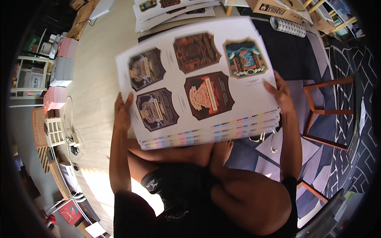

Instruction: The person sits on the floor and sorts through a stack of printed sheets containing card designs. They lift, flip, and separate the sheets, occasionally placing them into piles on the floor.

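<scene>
A stack of large white printed sheets (176, 85) is held up in front of me, tilted, above my folded legs. Several dark, ornate label designs and colour bars along the near edge show on its top sheet. My left hand (123, 111) grips the left edge, thumb on top. My right hand (279, 92) clasps the right edge, its thumb also on the printed face. Along the near edge the sheets fan out slightly in layers. The fingers beneath the stack are hidden.
More printed sheets (174, 18) lie in a pile at the far side. Paper stacks (63, 67) and a white crate (54, 131) stand at the left. On the right are a brown wooden frame (329, 112), a patterned rug (305, 91), a rolled sheet (287, 27) and a cardboard box (278, 11).
</scene>
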Demonstrator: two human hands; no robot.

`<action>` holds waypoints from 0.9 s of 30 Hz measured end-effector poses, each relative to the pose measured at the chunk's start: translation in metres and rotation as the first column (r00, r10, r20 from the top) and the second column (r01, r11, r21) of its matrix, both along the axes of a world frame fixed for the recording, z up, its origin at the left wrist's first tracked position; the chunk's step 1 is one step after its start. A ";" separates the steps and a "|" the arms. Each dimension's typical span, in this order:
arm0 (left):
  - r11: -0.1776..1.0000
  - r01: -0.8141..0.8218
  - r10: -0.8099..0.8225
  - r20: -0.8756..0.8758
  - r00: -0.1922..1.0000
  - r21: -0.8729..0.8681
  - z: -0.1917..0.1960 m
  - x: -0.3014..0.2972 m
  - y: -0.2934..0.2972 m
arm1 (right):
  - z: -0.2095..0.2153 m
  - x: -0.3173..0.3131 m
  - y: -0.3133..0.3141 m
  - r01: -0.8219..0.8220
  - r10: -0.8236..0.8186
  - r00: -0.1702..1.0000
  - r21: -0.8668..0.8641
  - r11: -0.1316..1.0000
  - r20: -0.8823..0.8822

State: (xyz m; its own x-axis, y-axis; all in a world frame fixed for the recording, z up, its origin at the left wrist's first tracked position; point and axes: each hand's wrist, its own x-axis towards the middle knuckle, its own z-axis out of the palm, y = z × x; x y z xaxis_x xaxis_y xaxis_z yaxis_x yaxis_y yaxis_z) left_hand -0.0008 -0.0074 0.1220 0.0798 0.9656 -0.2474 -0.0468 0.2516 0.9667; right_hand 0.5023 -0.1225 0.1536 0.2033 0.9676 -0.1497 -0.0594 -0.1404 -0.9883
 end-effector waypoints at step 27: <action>0.841 0.257 -0.253 -0.072 0.965 0.476 -0.002 -0.010 0.018 | -0.059 0.003 0.005 -0.063 0.075 0.997 0.282 0.957 -0.031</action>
